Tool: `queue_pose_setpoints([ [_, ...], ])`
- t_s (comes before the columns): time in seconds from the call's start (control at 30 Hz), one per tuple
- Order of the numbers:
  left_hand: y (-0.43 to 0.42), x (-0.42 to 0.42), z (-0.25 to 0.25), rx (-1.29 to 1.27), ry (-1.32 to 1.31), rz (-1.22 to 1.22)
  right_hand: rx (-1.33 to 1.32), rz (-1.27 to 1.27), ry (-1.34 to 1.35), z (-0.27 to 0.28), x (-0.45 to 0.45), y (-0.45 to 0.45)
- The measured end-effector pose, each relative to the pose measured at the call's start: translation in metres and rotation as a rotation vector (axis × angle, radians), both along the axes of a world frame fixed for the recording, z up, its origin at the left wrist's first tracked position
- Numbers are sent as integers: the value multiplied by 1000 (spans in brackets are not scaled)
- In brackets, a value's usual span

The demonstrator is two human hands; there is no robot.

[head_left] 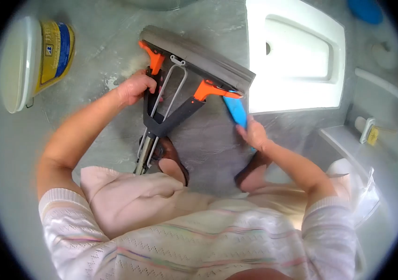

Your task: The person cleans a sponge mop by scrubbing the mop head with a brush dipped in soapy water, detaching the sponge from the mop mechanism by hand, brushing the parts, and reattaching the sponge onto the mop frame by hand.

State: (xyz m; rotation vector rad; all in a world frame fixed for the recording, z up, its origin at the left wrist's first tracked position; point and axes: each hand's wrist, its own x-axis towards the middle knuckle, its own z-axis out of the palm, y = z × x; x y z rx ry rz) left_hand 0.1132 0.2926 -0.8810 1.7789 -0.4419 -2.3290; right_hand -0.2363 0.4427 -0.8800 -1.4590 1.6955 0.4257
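A mop with a long grey head (199,58), orange brackets and a dark forked frame (175,116) is tilted up in front of me. My left hand (138,87) is wrapped round the left arm of that fork, just below the orange bracket. In my right hand (255,134) is the lower end of a blue tool (236,109). The blue tool's upper end meets the right end of the mop head, partly behind the orange bracket. What its tip looks like is hidden.
A white squat toilet basin (297,84) lies at the upper right. On the left is a yellow and blue bucket (54,56) with a white lid. A grey ledge (348,144) holds a yellow item (372,136). A blue object (366,10) is at the top right.
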Motion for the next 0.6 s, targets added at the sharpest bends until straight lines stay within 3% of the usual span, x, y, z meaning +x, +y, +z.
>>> queue_pose_setpoints([
  [0.1, -5, -2, -2, -8, 34, -3, 190, 400, -98, 0, 3, -15],
  [0.17, -2, -6, -3, -24, 31, 6, 238, 406, -231, 1, -7, -52],
  [0.23, -3, -9, -5, -19, 3, -1, 452, -499, -666, 32, -10, -102],
  [0.27, -3, -9, -5, -17, -13, -5, 402, -712, -832, 50, -6, -121],
  [0.3, -5, -8, -4, -15, -18, -18, 402, -780, -982, 56, -7, -137],
  [0.4, 13, 26, 38, -60, -57, -24, 323, -550, -1270, 124, 44, -146],
  [0.53, 8, 40, 44, -96, -180, -105, 16, -430, -950, 134, 78, -146],
  [0.6, -3, 41, 52, -247, -370, -608, -96, -443, -866, 121, 79, -145],
])
